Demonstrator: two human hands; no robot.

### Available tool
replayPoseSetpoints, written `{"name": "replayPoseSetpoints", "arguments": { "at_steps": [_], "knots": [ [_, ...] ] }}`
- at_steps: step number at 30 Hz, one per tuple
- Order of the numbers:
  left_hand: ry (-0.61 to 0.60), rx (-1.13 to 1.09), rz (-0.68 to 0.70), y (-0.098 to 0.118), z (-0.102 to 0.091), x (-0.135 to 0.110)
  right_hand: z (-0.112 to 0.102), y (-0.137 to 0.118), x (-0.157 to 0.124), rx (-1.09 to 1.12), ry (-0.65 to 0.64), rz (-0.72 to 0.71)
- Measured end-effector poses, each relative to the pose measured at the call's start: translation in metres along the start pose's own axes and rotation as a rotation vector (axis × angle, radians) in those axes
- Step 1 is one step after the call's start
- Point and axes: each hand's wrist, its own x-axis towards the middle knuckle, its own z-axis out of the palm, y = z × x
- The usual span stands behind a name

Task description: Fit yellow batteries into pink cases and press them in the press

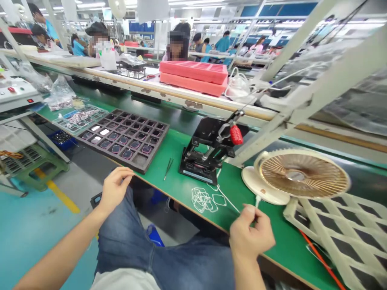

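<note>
- Jeans (127, 245): knee sits under the surface edge, so the person is seated close in.
- Left hand (115, 189): over the knee, fingers (125, 173) loosely curled, holding nothing visible.
- Right hand (250, 237): fingers (248, 209) pinched on a thin white strip (228, 198), exact grip partly hidden.
- White loops (204, 200): loose pile on the green surface (238, 193), just left of the strip, within easy reach.
- Press (208, 149): center of frame, red handle (236, 134) turned toward the person.
- Tweezers (168, 168): just left of the press, ready to hand.
- Tray (123, 137): left of the tweezers, cells facing up.
</note>
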Motion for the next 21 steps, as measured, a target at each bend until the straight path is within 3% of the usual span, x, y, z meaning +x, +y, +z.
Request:
{"name": "replayPoseSetpoints", "arguments": {
  "at_steps": [3, 7, 9, 11, 14, 16, 19, 21],
  "knots": [
    [0.023, 0.185, 0.022, -0.014, -0.007, 0.018, 0.012, -0.034, 0.008, 0.012, -0.136, -0.152],
    [0.044, 0.444, 0.034, -0.029, -0.012, 0.046, 0.063, -0.116, 0.016, -0.179, -0.674, -0.503],
    [0.001, 0.562, 0.035, -0.032, -0.009, 0.062, 0.091, -0.153, 0.015, -0.391, -0.9, -0.537],
    [-0.085, 0.657, 0.047, -0.03, 0.0, 0.081, 0.114, -0.176, 0.011, -0.498, -1.016, -0.524],
    [-0.273, 0.77, 0.096, -0.022, 0.026, 0.109, 0.133, -0.186, 0.009, -0.497, -1.084, -0.506],
    [-0.403, 0.854, 0.124, -0.014, 0.046, 0.125, 0.134, -0.184, 0.012, -0.495, -1.132, -0.479],
    [-0.551, 0.993, 0.137, -0.003, 0.071, 0.143, 0.117, -0.173, 0.019, -0.502, -1.199, -0.416],
    [-0.632, 1.059, 0.138, 0.005, 0.078, 0.151, 0.092, -0.157, 0.025, -0.394, -1.208, -0.352]
  ]
}}
